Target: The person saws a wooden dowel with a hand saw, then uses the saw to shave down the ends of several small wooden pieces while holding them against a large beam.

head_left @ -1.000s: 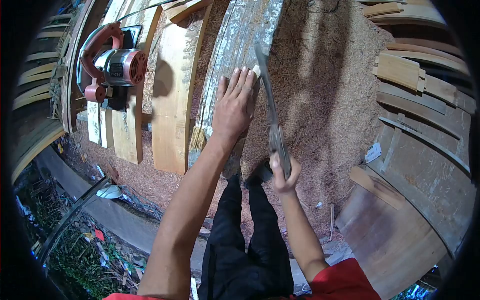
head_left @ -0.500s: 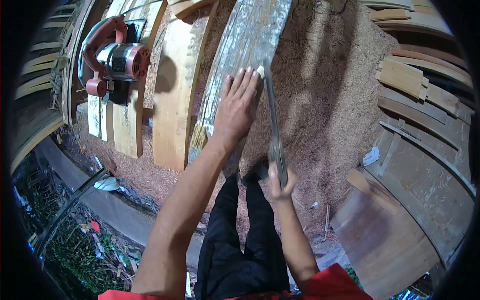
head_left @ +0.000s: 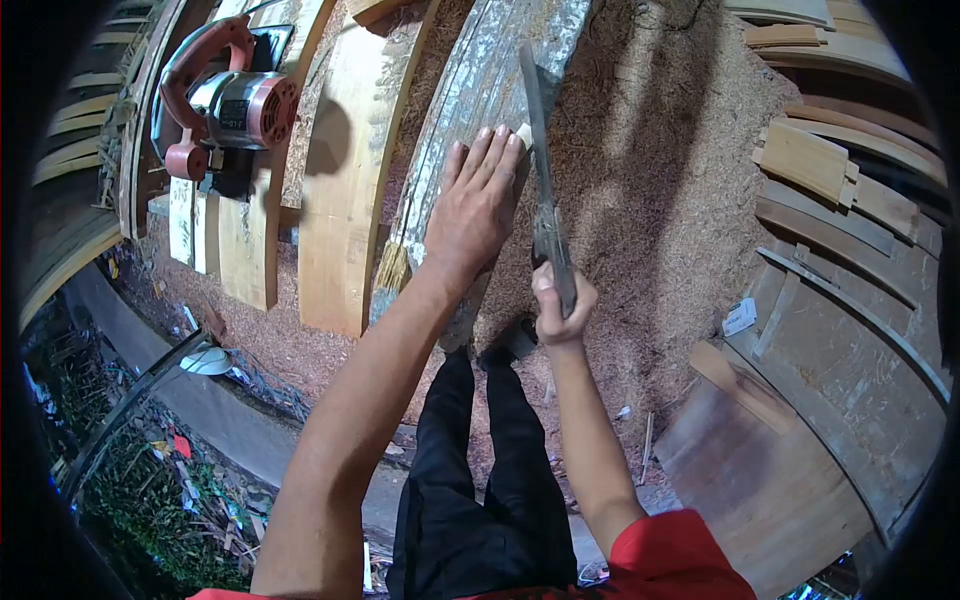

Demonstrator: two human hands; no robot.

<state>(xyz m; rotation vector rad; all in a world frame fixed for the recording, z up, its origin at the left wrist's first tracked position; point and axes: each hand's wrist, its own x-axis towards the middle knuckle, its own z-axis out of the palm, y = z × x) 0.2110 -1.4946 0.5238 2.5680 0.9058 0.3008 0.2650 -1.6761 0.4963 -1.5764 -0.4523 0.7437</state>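
Note:
My right hand [head_left: 565,305] is closed round the handle end of a long, narrow handsaw [head_left: 540,150], whose blade stands nearly upright in view along the right edge of a worn, paint-marked beam [head_left: 480,100]. On the beam lies my left hand [head_left: 470,210], palm down, its fingers stretched out and pressing on a piece of wood mostly hidden under it. The pale end of this wood piece [head_left: 524,133] shows past the fingertips, touching or very near the blade.
A red circular saw [head_left: 235,110] rests on light planks [head_left: 340,230] at the left. Sawdust [head_left: 640,220] covers the ground. Cut boards [head_left: 805,160] and large panels [head_left: 850,370] lie at the right. A curb [head_left: 220,410] runs along the lower left.
The saw has moved up and away from me along the beam's edge, and my right hand has gone with it. My left hand stays on the wood piece. The view has shifted slightly.

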